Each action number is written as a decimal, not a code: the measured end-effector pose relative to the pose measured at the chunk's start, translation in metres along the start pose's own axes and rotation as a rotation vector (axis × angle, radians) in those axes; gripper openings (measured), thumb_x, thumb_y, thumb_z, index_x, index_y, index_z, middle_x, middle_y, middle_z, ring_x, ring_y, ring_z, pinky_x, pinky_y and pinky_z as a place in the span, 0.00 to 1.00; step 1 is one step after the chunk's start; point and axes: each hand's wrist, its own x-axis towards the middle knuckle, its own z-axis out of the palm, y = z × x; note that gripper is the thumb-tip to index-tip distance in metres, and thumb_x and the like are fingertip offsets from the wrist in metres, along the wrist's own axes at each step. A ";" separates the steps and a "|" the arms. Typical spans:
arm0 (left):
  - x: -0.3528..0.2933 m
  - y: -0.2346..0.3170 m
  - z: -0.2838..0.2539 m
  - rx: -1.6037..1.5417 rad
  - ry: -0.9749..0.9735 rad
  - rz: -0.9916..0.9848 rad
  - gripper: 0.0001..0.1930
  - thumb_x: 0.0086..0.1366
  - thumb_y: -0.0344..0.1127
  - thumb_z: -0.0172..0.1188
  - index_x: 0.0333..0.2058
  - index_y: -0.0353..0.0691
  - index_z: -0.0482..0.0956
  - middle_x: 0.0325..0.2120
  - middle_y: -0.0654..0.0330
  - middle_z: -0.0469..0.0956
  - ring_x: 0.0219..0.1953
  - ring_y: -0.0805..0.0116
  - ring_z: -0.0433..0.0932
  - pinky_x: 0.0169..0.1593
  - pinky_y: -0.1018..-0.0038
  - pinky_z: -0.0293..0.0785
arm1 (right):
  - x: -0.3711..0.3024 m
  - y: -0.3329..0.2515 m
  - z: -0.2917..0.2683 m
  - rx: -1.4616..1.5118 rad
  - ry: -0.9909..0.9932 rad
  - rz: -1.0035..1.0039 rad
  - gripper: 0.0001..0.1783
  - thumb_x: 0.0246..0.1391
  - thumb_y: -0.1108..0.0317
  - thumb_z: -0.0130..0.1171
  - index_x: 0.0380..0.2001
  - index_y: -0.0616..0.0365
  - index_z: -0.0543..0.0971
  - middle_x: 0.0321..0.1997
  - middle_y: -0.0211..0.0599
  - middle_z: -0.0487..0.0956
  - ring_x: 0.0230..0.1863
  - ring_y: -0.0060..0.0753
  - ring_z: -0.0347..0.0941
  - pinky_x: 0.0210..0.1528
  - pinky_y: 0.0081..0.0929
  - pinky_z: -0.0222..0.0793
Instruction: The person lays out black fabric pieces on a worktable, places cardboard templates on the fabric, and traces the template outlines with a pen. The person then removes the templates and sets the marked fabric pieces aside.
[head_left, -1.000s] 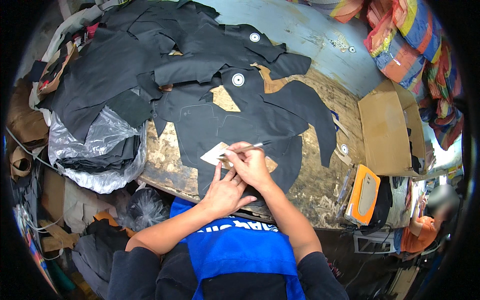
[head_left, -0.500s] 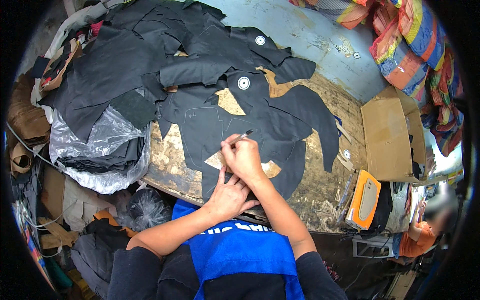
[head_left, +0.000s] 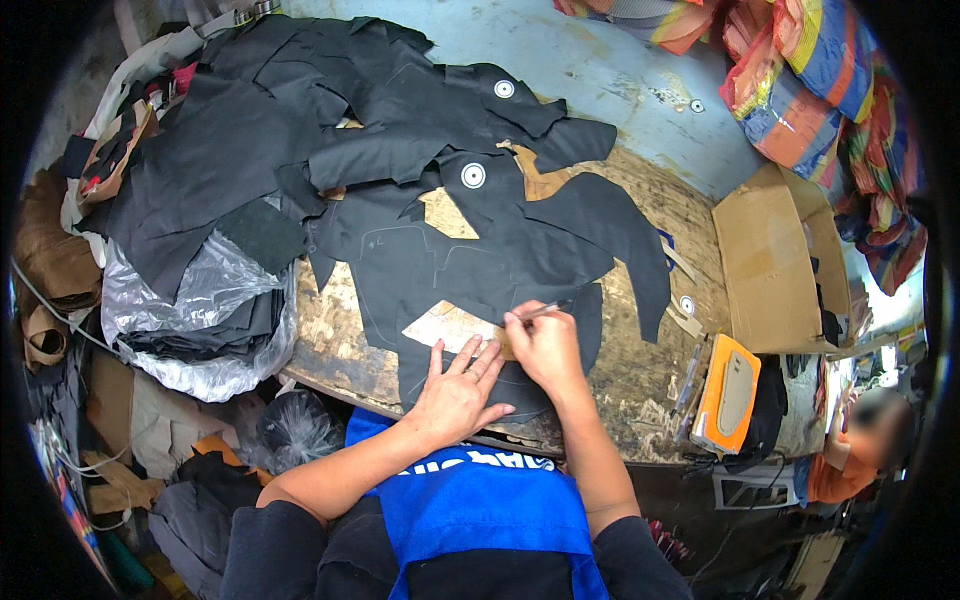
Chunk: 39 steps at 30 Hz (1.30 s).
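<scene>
My left hand (head_left: 455, 393) lies with its fingers spread, pressing on a pale, worn template (head_left: 437, 322) that rests on black leather-like material (head_left: 405, 285). Closed around a slim pen (head_left: 547, 309), my right hand (head_left: 549, 352) rests at the right end of the template and covers part of it. The pen tip is hidden by my fingers. Thin pale outlines of shapes are drawn on the black material just beyond both hands.
More black pieces (head_left: 230, 130) are heaped at the far left of the worn wooden table (head_left: 640, 385). A clear plastic bag (head_left: 170, 350) with black pieces sits left. Rightward are a cardboard box (head_left: 765, 270) and an orange-and-beige object (head_left: 728, 390). A person (head_left: 845, 465) is at far right.
My right hand has moved right with the pen, uncovering more of the template. The fingers of my left hand have come into full view, spread on it. The whole view has shifted slightly.
</scene>
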 end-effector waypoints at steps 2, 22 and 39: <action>0.000 0.001 0.000 0.020 -0.041 -0.010 0.36 0.58 0.57 0.54 0.56 0.34 0.66 0.60 0.52 0.61 0.65 0.54 0.54 0.60 0.37 0.45 | -0.006 0.007 -0.016 -0.008 -0.036 0.140 0.08 0.46 0.70 0.59 0.24 0.66 0.78 0.24 0.51 0.78 0.28 0.49 0.77 0.33 0.35 0.72; 0.018 0.003 -0.031 0.028 -0.187 -0.012 0.33 0.58 0.58 0.54 0.52 0.35 0.70 0.56 0.53 0.66 0.60 0.54 0.60 0.55 0.40 0.57 | -0.038 0.041 -0.033 0.230 0.183 0.291 0.07 0.51 0.74 0.56 0.24 0.68 0.75 0.19 0.45 0.77 0.21 0.31 0.77 0.26 0.25 0.70; 0.122 -0.080 -0.075 -0.857 -1.053 -0.366 0.49 0.56 0.77 0.27 0.66 0.44 0.44 0.62 0.58 0.61 0.63 0.60 0.60 0.57 0.61 0.63 | -0.017 -0.035 0.047 0.210 -0.176 -0.316 0.05 0.46 0.75 0.59 0.27 0.64 0.74 0.25 0.47 0.75 0.29 0.50 0.73 0.32 0.36 0.69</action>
